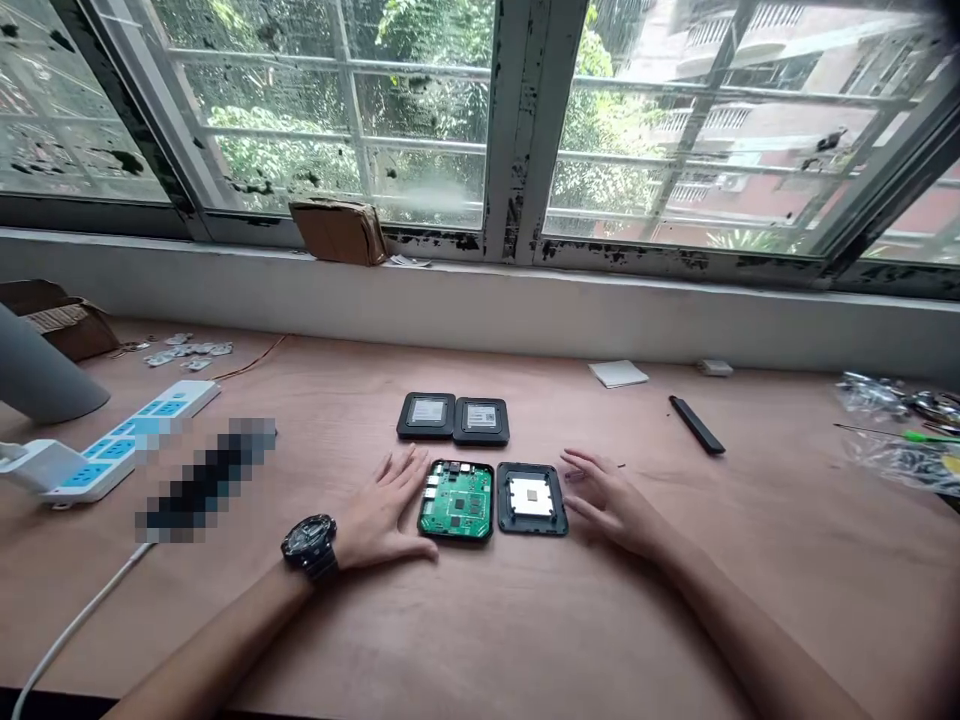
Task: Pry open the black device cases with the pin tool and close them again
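Note:
A green circuit board [460,502] sits in an open black case half [493,535] in the middle of the table. My left hand [386,512] lies with fingers spread along its left side, a black watch [309,545] on the wrist. Right of the board is a dark case cover [506,515], its inside facing up with a silver metal plate [531,497]. By the cover's right edge, my right hand [609,500] rests with loosely bent fingers apart, holding nothing; whether the fingertips touch the cover, I cannot tell. Behind are two closed black boxes with white labels, the left box [409,412] and right box [501,418].
A power strip [135,442] and a blurred-out dark object [206,480] with a white cable lie left. A black bar [696,425], white paper [619,374] and plastic bags [892,460] with a green-handled tool [926,437] are right. Windows rise behind the ledge.

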{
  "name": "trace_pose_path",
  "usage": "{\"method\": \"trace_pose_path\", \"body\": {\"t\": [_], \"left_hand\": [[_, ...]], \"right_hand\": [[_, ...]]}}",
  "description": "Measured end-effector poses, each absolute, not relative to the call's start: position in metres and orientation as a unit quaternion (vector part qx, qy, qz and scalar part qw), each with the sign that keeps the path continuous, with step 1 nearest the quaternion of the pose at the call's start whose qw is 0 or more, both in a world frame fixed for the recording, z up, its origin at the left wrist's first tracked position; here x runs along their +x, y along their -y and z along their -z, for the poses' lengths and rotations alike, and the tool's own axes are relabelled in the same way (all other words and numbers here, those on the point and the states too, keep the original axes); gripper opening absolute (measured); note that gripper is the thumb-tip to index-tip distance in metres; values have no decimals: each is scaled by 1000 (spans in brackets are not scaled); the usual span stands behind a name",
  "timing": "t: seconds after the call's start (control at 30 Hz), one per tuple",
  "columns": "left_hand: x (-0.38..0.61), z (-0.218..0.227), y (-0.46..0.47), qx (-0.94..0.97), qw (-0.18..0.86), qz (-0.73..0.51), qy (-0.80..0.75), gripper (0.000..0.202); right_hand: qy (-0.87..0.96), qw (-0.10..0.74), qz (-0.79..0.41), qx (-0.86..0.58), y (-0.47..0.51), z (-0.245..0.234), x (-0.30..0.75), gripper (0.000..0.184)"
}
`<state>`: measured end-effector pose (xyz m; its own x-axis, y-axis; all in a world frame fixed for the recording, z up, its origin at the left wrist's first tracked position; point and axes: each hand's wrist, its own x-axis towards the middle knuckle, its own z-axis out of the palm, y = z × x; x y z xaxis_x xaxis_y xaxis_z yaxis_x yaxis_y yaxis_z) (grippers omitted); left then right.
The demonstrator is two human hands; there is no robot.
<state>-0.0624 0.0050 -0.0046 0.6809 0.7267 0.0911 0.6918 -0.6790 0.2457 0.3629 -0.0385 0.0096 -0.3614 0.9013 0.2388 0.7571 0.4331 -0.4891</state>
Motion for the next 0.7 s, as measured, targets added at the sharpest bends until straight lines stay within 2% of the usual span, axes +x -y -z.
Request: {"method": "trace_pose_path", "body": {"t": [0.1, 0.2, 0.33, 0.5, 0.7], "left_hand": [[-64, 7, -5, 915, 81, -71, -389, 121], [-64, 6, -4, 916, 81, -69, -387, 118], [-64, 6, -4, 915, 89, -66, -388, 119], [-64, 7, -4, 910, 111, -69, -393, 121], [-72, -9, -9, 896, 190, -64, -396, 119]], "right_hand": [[833, 172, -132, -509, 37, -6, 366, 100], [849, 121, -123, -499, 35, -1, 367, 119], [859, 98, -113, -489, 34, 1, 364, 121], [861, 112, -109, -485, 36, -5, 356, 126], [854, 174, -134, -472, 39, -16, 343, 114]]}}
